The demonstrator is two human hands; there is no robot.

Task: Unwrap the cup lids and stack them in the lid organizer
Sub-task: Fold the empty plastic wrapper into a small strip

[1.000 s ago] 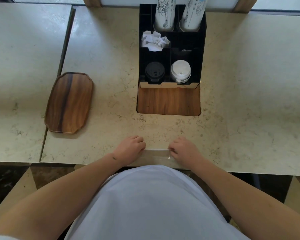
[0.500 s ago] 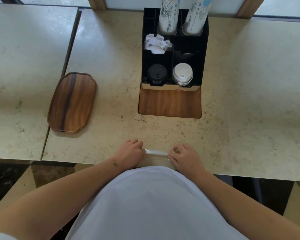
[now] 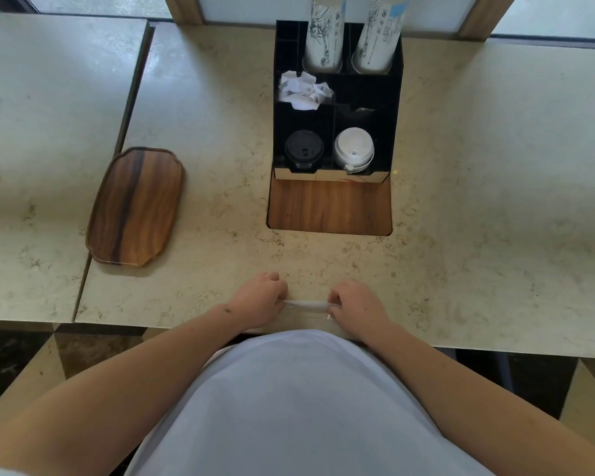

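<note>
A clear plastic sleeve [image 3: 306, 305] lies at the table's [image 3: 495, 235] near edge, at 6 o'clock from the black lid organizer [image 3: 395, 108]; its contents cannot be made out. The left hand [image 3: 260, 300] pinches its left end and the right hand [image 3: 356, 305] pinches its right end, fingers curled closed. The organizer's 2 front compartments hold black lids [image 3: 303, 149] and white lids [image 3: 353, 151]. At 9 o'clock lies a wooden tray [image 3: 136, 206].

Your torso hides the near end of the clear wrapped bundle [image 3: 306, 309] between your hands. The two paper cup stacks [image 3: 325, 32] run off the top edge. The wrapper's contents can't be told.
</note>
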